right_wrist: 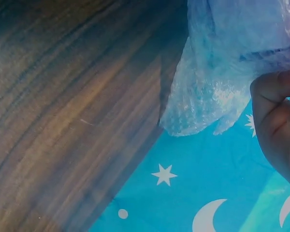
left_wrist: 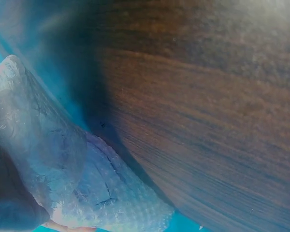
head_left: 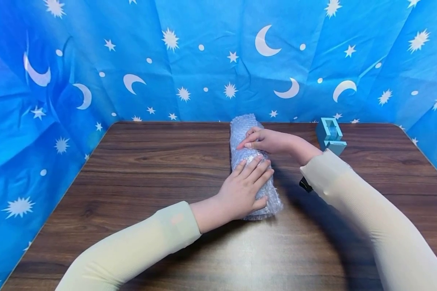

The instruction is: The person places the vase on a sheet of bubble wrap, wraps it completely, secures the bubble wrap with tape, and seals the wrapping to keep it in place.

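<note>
A bundle of bubble wrap (head_left: pixel 240 125) lies lengthwise on the wooden table, with something inside that the layers blur. Spread fingers of my left hand (head_left: pixel 242 190) rest across its near half. Farther up the bundle, my right hand (head_left: pixel 266 140) touches the wrap from the right, index finger extended and thumb close by. Dark lines show through the bubble wrap (left_wrist: pixel 101 193) in the left wrist view. The right wrist view has the bent thumb of my right hand (right_wrist: pixel 275 111) against the film; the other fingertips are hidden there.
A teal tape dispenser (head_left: pixel 330 131) stands at the back right, beyond my right sleeve (head_left: pixel 331 173). Blue cloth (head_left: pixel 211 68) with white moons and stars hangs behind the table and along both sides. The dark wood tabletop (head_left: pixel 149 161) extends around the bundle.
</note>
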Available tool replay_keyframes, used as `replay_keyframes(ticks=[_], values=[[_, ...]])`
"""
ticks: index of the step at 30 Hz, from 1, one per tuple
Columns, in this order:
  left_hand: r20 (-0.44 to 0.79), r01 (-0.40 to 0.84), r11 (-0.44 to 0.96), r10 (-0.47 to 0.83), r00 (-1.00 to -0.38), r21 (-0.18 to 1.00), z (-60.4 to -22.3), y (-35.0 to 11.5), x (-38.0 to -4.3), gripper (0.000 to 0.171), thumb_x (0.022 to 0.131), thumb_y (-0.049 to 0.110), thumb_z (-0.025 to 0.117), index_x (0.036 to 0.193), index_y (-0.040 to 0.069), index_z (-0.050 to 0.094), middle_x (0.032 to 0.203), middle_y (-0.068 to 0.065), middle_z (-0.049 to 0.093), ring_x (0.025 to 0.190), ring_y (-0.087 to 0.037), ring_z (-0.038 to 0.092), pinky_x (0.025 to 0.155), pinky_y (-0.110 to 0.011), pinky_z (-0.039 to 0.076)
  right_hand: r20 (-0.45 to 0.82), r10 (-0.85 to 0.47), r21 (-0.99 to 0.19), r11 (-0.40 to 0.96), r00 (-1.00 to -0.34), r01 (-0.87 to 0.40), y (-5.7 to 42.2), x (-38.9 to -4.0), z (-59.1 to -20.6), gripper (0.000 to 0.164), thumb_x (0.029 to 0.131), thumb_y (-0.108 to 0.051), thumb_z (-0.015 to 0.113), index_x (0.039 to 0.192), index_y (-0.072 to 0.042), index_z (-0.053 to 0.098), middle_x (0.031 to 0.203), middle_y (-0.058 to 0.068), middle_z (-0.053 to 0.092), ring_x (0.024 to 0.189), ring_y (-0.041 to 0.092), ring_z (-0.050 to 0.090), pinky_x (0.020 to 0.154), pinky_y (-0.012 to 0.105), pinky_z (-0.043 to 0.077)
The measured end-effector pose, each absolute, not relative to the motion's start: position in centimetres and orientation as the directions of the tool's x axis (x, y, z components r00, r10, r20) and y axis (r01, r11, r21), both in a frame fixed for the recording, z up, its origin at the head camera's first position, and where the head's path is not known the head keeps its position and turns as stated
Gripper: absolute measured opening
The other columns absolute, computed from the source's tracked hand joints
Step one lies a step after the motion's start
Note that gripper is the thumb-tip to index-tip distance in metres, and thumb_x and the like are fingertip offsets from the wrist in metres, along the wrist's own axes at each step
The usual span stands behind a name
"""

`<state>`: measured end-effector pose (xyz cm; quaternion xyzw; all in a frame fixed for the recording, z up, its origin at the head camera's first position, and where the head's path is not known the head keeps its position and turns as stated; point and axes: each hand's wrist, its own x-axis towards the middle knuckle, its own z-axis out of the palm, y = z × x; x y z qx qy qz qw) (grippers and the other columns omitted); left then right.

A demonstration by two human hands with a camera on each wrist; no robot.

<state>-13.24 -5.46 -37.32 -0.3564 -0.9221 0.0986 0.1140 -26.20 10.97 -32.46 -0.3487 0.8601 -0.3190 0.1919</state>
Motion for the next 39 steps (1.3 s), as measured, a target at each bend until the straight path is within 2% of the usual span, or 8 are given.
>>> replay_keyframes(ticks=[4,10,12,16,20,28,32,39], values=[[0.116,0.641,0.726,0.679,-0.725,-0.248,-37.5,-5.4,-13.2,0.067,0.104,0.053,0.046,0.16,0.018,0.035,0.171,-0.002,0.027,0.161,-0.021,0.02,0.13,-0.042,0.024,-0.044,-0.731,-0.684,0.519,-0.681,-0.513,11.3,-25.8,-32.9,0.033,0.108,-0.023,0.049,0.128,-0.008,0.071,0.122,0.017,0.055,0.112,0.029,0.048,0.098,0.041,0.042],[0.139,0.638,0.716,0.689,-0.712,-0.283,-37.5,-5.2,-13.1,0.067,0.104,0.054,0.047,0.16,0.018,0.036,0.171,-0.001,0.03,0.161,-0.02,0.022,0.13,-0.041,0.026,-0.057,-0.593,-0.669,0.62,-0.803,-0.41,11.5,-25.7,-32.9,0.035,0.103,-0.02,0.06,0.135,-0.005,0.056,0.122,0.022,0.057,0.084,0.025,0.055,0.077,0.036,0.05],[0.158,0.629,0.716,0.689,-0.707,-0.303,-37.4,-5.1,-13.2,0.067,0.103,0.054,0.047,0.159,0.018,0.037,0.17,0.0,0.031,0.16,-0.02,0.024,0.129,-0.041,0.027,-0.069,-0.552,-0.657,0.652,-0.831,-0.378,11.5,-25.9,-32.7,0.036,0.102,-0.02,0.063,0.132,-0.003,0.053,0.115,0.021,0.056,0.071,0.022,0.05,0.067,0.032,0.049],[0.149,0.628,0.724,0.68,-0.717,-0.285,-37.4,-5.0,-13.2,0.067,0.103,0.054,0.047,0.159,0.019,0.038,0.17,0.0,0.031,0.16,-0.02,0.023,0.129,-0.041,0.026,-0.071,-0.497,-0.629,0.695,-0.865,-0.348,11.6,-26.1,-32.8,0.033,0.1,-0.026,0.067,0.117,-0.001,0.057,0.089,0.01,0.057,0.069,0.016,0.048,0.065,0.028,0.045],[0.12,0.635,0.729,0.676,-0.727,-0.255,-37.5,-5.0,-13.1,0.067,0.104,0.054,0.046,0.16,0.019,0.036,0.171,0.0,0.028,0.161,-0.02,0.021,0.13,-0.042,0.025,-0.107,-0.468,-0.671,0.685,-0.877,-0.283,12.3,-26.1,-33.6,0.031,0.1,-0.032,0.067,0.11,-0.003,0.058,0.063,-0.004,0.046,0.059,0.012,0.045,0.06,0.027,0.042],[0.11,0.635,0.741,0.665,-0.739,-0.218,-37.6,-5.1,-13.1,0.068,0.104,0.053,0.047,0.161,0.019,0.033,0.172,0.0,0.025,0.162,-0.021,0.019,0.131,-0.042,0.023,-0.157,-0.536,-0.855,0.494,-0.83,-0.156,14.6,-25.8,-34.5,0.036,0.107,-0.022,0.053,0.135,0.0,0.05,0.067,-0.003,0.045,0.057,0.014,0.041,0.057,0.028,0.04],[0.108,0.628,0.749,0.656,-0.747,-0.212,-37.6,-5.2,-13.0,0.069,0.104,0.054,0.047,0.161,0.019,0.033,0.172,0.0,0.025,0.162,-0.021,0.019,0.131,-0.043,0.023,-0.125,-0.526,-0.843,0.503,-0.841,-0.189,14.7,-25.2,-34.9,0.04,0.107,-0.021,0.051,0.142,0.0,0.046,0.065,-0.004,0.045,0.055,0.012,0.041,0.055,0.027,0.04],[0.105,0.626,0.757,0.649,-0.753,-0.189,-37.5,-5.6,-13.2,0.069,0.104,0.053,0.046,0.162,0.019,0.03,0.173,0.0,0.022,0.162,-0.022,0.016,0.131,-0.044,0.021,-0.066,-0.482,-0.82,0.525,-0.874,-0.227,13.7,-24.7,-35.4,0.038,0.107,-0.017,0.051,0.14,0.001,0.048,0.061,-0.004,0.044,0.052,0.011,0.042,0.054,0.025,0.039]])
